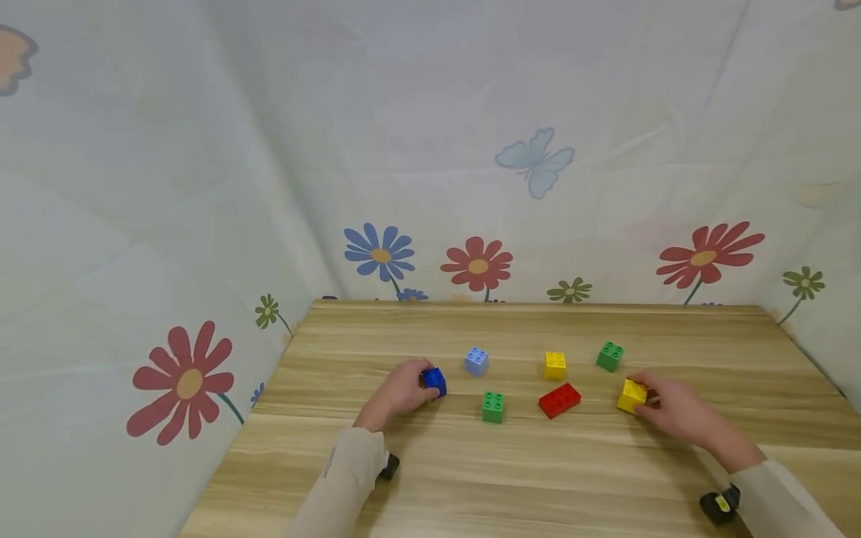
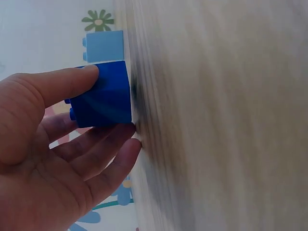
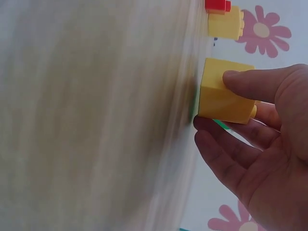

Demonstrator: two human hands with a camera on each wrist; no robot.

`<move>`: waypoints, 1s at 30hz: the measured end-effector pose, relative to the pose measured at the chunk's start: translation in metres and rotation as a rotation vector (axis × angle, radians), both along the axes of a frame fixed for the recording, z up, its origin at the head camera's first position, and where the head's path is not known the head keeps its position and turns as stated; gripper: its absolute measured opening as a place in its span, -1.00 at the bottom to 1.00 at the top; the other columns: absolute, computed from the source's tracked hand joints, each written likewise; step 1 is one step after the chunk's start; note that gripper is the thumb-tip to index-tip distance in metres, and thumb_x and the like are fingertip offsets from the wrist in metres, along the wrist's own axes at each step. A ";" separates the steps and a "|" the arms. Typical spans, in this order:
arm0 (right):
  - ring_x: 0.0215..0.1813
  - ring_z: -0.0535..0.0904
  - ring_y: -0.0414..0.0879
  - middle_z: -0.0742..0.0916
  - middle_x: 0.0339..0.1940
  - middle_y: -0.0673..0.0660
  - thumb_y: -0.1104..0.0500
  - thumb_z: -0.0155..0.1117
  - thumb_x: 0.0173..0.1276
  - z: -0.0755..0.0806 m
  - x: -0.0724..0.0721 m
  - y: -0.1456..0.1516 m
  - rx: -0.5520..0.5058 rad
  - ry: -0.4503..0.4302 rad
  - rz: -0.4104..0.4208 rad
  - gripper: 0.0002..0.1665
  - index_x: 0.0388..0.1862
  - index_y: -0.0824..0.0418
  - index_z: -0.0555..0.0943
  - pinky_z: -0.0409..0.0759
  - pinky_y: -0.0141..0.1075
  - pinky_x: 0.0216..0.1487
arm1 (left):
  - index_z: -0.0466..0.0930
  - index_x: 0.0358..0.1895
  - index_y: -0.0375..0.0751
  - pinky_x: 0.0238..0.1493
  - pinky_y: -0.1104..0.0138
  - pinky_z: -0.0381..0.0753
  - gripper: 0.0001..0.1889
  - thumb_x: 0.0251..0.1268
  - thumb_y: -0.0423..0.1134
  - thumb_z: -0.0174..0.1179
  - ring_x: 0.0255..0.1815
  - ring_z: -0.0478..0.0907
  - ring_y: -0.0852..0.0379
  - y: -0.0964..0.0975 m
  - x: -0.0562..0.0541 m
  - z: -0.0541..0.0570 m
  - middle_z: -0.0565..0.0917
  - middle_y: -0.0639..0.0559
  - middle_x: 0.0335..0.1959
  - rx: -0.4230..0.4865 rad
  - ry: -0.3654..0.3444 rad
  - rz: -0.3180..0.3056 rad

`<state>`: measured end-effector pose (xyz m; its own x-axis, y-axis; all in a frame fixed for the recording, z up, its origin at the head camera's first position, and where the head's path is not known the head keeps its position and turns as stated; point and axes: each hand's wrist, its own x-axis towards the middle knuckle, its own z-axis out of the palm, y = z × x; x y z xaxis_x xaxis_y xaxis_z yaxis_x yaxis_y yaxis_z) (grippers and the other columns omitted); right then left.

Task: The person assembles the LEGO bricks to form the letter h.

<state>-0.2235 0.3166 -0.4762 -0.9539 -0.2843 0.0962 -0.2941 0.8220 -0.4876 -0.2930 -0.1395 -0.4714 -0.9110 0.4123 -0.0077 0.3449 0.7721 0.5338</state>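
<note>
Pinched between thumb and fingers of the left hand [image 1: 403, 387], a dark blue block [image 1: 435, 381], studs turned away from the table [image 1: 484, 486]; cannot tell whether touching the wood or just above. Likewise pinched between thumb and fingers of the right hand [image 1: 679, 409], a yellow block [image 1: 632, 397], equally close to the wood. Right of the dark blue block and slightly beyond, a light blue block [image 1: 476, 362]; nearer the person, a green block [image 1: 493, 409]. Farther right, a longer red brick [image 1: 560, 401] lying aslant, with a second yellow block [image 1: 554, 366] just behind. Beyond the gripped yellow block, a second green block [image 1: 610, 357]. Below the pale sleeves [image 1: 783, 493], black devices [image 1: 711, 509]; on the right one, a yellow-green patch [image 1: 723, 503] too small to read. Any lettering on the studs also unreadable. Behind and beside, pale cloth [image 1: 417, 172] printed with flowers [image 1: 477, 266] and a butterfly [image 1: 536, 162].
</note>
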 end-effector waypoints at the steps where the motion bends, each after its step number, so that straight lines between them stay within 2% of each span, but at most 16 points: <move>1: -0.13 0.58 0.08 0.62 -0.05 0.31 0.33 0.35 0.17 0.001 0.001 -0.001 0.000 0.004 0.005 -0.48 0.11 0.43 0.46 0.58 0.00 -0.15 | 0.53 -0.02 -0.26 -0.11 0.18 0.53 -0.67 0.19 -0.20 0.30 -0.16 0.52 0.05 0.001 0.002 0.001 0.59 -0.07 -0.16 0.000 -0.008 -0.011; 7: -0.13 0.57 0.07 0.63 -0.05 0.31 0.34 0.35 0.17 0.003 0.006 -0.006 0.015 0.037 0.021 -0.48 0.12 0.43 0.46 0.59 -0.03 -0.18 | 0.53 0.01 -0.24 -0.11 0.20 0.53 -0.64 0.19 -0.18 0.31 -0.16 0.52 0.10 0.004 0.013 0.003 0.60 -0.02 -0.14 -0.005 -0.061 -0.062; 13: -0.09 0.57 0.08 0.62 0.00 0.32 0.34 0.31 0.21 0.010 0.011 -0.013 0.040 0.039 0.036 -0.49 0.15 0.42 0.45 0.57 0.00 -0.14 | 0.53 0.04 -0.25 -0.07 0.21 0.52 -0.61 0.18 -0.17 0.32 -0.11 0.52 0.10 0.009 0.024 0.004 0.61 -0.01 -0.11 -0.011 -0.074 -0.126; 22: -0.06 0.57 0.07 0.60 0.06 0.30 0.30 0.31 0.24 0.025 0.020 -0.028 0.054 0.041 0.071 -0.48 0.17 0.39 0.45 0.57 -0.01 -0.10 | 0.53 0.02 -0.18 -0.05 0.29 0.51 -0.63 0.17 -0.16 0.32 -0.10 0.52 0.17 0.020 0.041 0.005 0.61 0.07 -0.12 -0.014 -0.083 -0.181; 30: -0.06 0.57 0.03 0.61 0.07 0.22 0.24 0.35 0.22 0.034 0.025 -0.042 0.060 0.040 0.102 -0.44 0.18 0.33 0.45 0.58 -0.04 -0.09 | 0.53 0.05 -0.10 -0.08 0.31 0.50 -0.61 0.17 -0.13 0.32 -0.13 0.51 0.24 0.028 0.049 0.007 0.60 0.13 -0.13 -0.046 -0.107 -0.185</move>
<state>-0.1982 0.2748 -0.4425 -0.9155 -0.3861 0.1130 -0.3958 0.8144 -0.4244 -0.2439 -0.1116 -0.4647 -0.8128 0.5693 -0.1230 0.4264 0.7254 0.5403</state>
